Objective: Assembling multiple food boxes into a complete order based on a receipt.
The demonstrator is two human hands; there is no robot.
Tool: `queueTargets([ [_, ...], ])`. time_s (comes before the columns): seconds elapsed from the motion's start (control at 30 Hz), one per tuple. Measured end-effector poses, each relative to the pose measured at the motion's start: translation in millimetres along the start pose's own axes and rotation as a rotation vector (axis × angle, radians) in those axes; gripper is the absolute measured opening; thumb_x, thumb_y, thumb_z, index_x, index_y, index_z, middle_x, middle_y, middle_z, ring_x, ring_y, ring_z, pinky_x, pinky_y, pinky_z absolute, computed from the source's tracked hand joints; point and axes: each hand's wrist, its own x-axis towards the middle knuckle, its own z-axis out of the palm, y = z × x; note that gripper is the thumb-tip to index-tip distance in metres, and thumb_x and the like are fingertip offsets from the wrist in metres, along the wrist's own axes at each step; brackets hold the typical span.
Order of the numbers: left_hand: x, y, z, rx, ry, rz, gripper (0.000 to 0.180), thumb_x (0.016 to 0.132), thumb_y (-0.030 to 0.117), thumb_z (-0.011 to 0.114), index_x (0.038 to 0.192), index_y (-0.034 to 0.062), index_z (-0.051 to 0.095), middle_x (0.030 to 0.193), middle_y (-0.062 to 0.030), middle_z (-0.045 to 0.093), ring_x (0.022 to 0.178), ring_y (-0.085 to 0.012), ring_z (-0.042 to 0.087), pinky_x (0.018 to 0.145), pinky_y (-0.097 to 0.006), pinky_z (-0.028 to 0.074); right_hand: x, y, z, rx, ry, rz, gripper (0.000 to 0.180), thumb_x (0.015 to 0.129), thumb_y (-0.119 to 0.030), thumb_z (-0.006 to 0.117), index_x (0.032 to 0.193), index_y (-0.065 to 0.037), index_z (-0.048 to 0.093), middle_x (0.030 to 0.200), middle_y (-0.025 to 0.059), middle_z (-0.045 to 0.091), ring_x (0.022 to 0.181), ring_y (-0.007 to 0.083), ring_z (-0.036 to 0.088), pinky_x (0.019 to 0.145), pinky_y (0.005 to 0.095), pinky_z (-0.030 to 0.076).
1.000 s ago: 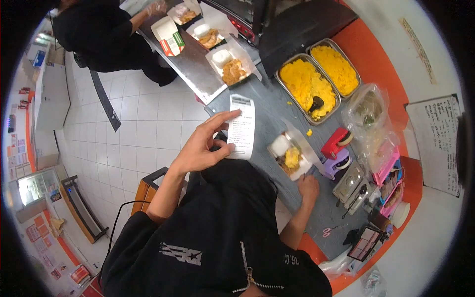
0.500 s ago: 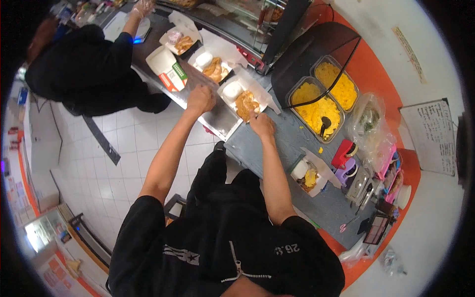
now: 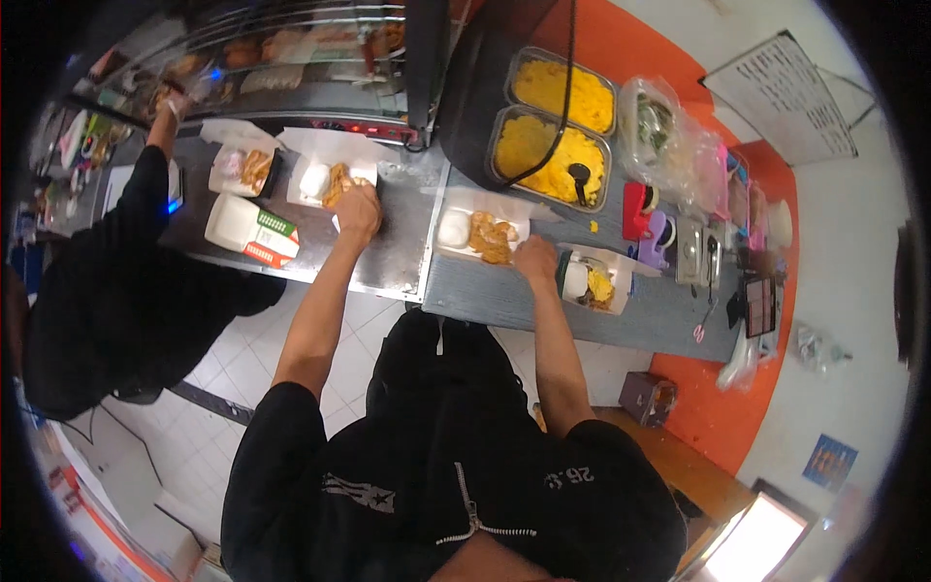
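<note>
Left hand: the left hand (image 3: 357, 211) reaches out over the metal counter (image 3: 388, 262) and rests, fingers curled, on the near edge of an open white food box (image 3: 325, 181) holding a white mound of rice and fried pieces. Whether it actually grips the box edge, I cannot tell.
Right hand: the right hand (image 3: 534, 262) lies on the near right corner of a second open food box (image 3: 482, 233), also with rice and fried pieces. Fingers bent down; the hold itself is hidden.
Risk: both boxes are open and full, so a quick pull could likely tip one or spill food onto the counter.
Risk at the seam: the second box sits just beside the join between the metal counter and the grey counter (image 3: 621, 320); dragging it across could catch its corner.
Close neighbour: a third open box with yellow rice (image 3: 593, 282) is just beside the right hand and could be knocked.
Behind: 2 trays of yellow rice (image 3: 558, 126), 1 with a black ladle (image 3: 580, 179).
Left side: a co-worker in black (image 3: 116, 281) stands near, with a closed box (image 3: 250, 231) and another open box (image 3: 244, 170) in front of them, crowding the left hand's side.
</note>
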Motion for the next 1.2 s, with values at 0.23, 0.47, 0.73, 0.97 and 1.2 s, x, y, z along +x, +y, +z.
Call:
queueTargets([
  [0.23, -57, 74, -2, -0.258, 0.116, 0.178, 0.025, 0.086, 0.021, 0.059, 0.073, 0.0021, 0.071, 0.071, -0.0226, 0.067, 0.069, -0.0384, 0.068, 0.064, -0.048, 0.054, -25, 28, -32, 0.045, 0.081, 0.143, 0.026, 0.084, -0.018, 0.061, 0.092, 0.005, 0.069, 0.099, 0.0276, 0.069, 0.099, 0.0431, 0.065, 0.086, 0.0487, 0.053],
  [0.47, -86, 129, 0, -0.340, 0.133, 0.152, 0.025, 0.084, 0.028, 0.070, 0.081, 0.0026, 0.071, 0.076, -0.0222, 0.068, 0.074, -0.0394, 0.068, 0.069, -0.049, 0.053, -52, 50, -173, 0.212, 0.022, -0.185, 0.029, 0.083, -0.029, 0.068, 0.085, 0.000, 0.070, 0.085, 0.0240, 0.068, 0.085, 0.0371, 0.068, 0.079, 0.0480, 0.052],
  [0.73, -132, 191, -109, -0.540, -0.177, 0.207, 0.039, 0.084, 0.034, 0.074, 0.105, 0.0020, 0.068, 0.089, -0.0148, 0.069, 0.079, -0.0333, 0.067, 0.071, -0.041, 0.053, 135, 73, -154, -0.098, -0.004, -0.378, 0.030, 0.078, -0.030, 0.073, 0.084, -0.001, 0.072, 0.084, 0.0198, 0.071, 0.082, 0.0356, 0.070, 0.076, 0.0459, 0.056],
  [0.97, -138, 326, -150, -1.353, -0.497, 0.298, 0.021, 0.097, 0.018, 0.061, 0.110, 0.0019, 0.065, 0.100, -0.0025, 0.065, 0.095, -0.0094, 0.059, 0.085, -0.028, 0.046, 182, 54, -167, -0.340, -0.725, -0.234, 0.052, 0.067, -0.015, 0.082, 0.110, 0.008, 0.063, 0.106, 0.0220, 0.070, 0.101, 0.0297, 0.070, 0.082, 0.0378, 0.057],
  [1.2, -51, 413, -76, -1.993, -0.666, -0.743, 0.014, 0.096, 0.009, 0.051, 0.101, 0.0010, 0.061, 0.083, -0.0025, 0.055, 0.063, -0.0097, 0.047, 0.051, -0.024, 0.038, 236, 63, -149, -0.474, -0.536, -0.436, 0.076, 0.083, -0.015, 0.056, 0.140, 0.019, 0.021, 0.111, 0.0335, 0.064, 0.101, 0.0410, 0.067, 0.079, 0.0441, 0.055],
])
